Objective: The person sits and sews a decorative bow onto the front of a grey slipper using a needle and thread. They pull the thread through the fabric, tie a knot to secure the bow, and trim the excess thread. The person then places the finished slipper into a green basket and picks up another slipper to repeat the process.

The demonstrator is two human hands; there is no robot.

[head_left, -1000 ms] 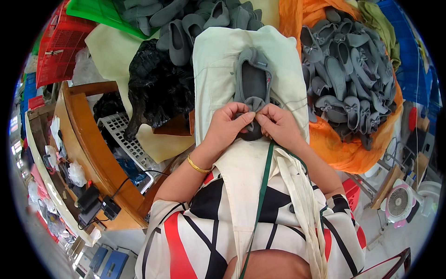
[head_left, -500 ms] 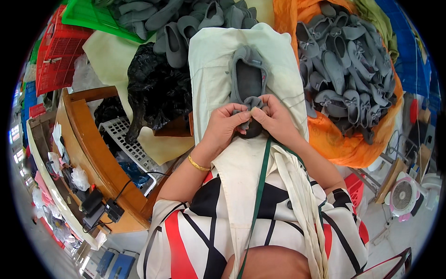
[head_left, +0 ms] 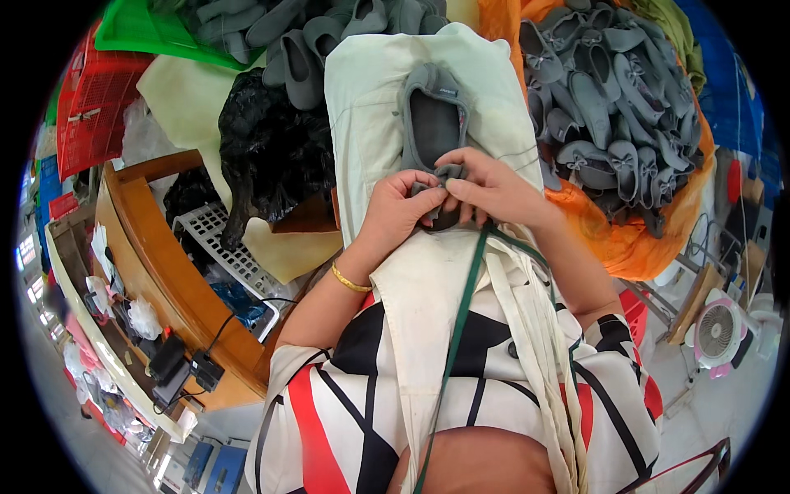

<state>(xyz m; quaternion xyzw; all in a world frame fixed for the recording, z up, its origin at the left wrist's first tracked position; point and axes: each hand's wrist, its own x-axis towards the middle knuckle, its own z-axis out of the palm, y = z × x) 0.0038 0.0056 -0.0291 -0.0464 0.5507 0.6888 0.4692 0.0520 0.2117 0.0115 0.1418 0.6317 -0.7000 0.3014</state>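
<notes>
Grey fabric shoe, one: opening up on white cushion, toe toward person. Left hand: thumb and fingertips pinching gathered toe trim. Right hand: pinching same trim from other side. Shoe body apparently complete; trim apparently unfinished, fastening hidden by fingers. Right: orange sack of grey shoes, several with bows, apparently finished. Upper left: green crate, more shoes alongside.

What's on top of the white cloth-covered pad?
A grey fabric slipper. Your left hand and right hand partly cover its near end; the white cloth directly beneath the slipper is hidden.
</notes>
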